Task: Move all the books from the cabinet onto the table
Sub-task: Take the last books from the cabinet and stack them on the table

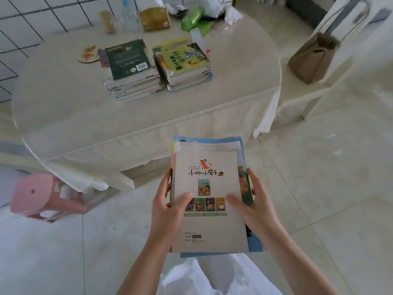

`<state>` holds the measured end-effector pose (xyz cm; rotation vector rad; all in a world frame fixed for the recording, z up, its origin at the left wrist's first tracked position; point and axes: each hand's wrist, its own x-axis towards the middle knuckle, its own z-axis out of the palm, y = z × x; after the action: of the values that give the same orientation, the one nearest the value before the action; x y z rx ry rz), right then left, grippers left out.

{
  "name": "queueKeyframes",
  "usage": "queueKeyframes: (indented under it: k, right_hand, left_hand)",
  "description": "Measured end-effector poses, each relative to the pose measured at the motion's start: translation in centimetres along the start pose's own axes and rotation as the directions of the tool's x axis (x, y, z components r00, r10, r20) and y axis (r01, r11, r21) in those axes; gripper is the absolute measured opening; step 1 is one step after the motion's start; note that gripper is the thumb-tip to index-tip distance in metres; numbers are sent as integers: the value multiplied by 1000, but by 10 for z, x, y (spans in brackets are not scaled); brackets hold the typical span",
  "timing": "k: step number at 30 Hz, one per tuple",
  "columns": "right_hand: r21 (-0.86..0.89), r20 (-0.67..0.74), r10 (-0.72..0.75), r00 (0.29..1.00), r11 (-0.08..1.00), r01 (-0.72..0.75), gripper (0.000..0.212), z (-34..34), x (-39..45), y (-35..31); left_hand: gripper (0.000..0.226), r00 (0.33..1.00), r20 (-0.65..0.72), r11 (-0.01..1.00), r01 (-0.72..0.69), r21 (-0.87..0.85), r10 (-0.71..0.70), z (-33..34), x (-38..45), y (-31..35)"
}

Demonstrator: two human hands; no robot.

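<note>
- Our left hand [168,206] grips the left edge of a bundle of thin books [209,199], thumb curled onto the top cover, fingers underneath.
- Our right hand [254,206] grips the right edge the same way, thumb lying on the cover, fingers wrapped round the side.
- The bundle is held flat in the air above the tiled floor [319,188], short of the table; its long axis runs away from us toward the table, and the white cover's title reads upright to us.
- Ahead, the table [63,107] under a pale cloth carries two stacks of books side by side: the left stack [129,71] topped by a dark green cover, the right stack [185,67] by a yellow-green one, both slightly skewed.
- Behind the stacks lie a yellow box [154,19] and a green bag [193,20].
- A pink stool [42,196] stands at the table's left; a brown bag [312,58] sits on a chair [297,99] to the right.
</note>
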<state>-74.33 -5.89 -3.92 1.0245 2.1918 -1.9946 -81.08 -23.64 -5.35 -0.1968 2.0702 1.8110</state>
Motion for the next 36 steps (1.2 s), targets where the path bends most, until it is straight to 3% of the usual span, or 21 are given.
queueKeyframes:
  k: [9, 15, 21, 29, 33, 36]
  right_hand:
    - [-99, 173, -13, 985, 995, 31, 75, -15, 134, -81]
    - [-69, 276, 116, 954, 993, -101, 87, 7, 207, -124]
    - [-95, 306, 197, 932, 980, -176, 58, 41, 273, -156]
    - [-133, 236, 56, 970, 991, -24, 78, 72, 334, -185]
    - [-132, 182, -8, 983, 991, 32, 77, 73, 360, -182]
    - [-184, 127, -55, 990, 980, 78, 73, 69, 375, -179]
  left_hand:
    - [69, 981, -189, 994, -70, -89, 53, 44, 100, 55]
    - [76, 963, -253, 994, -103, -21, 94, 28, 160, 76]
    - [82, 971, -207, 988, -135, -73, 117, 5, 227, 93]
    - [106, 992, -28, 992, -121, -44, 120, -23, 317, 115]
    - [74, 989, 72, 992, -128, -19, 129, -17, 349, 125]
    - [73, 985, 69, 986, -160, 44, 157, -6, 365, 124]
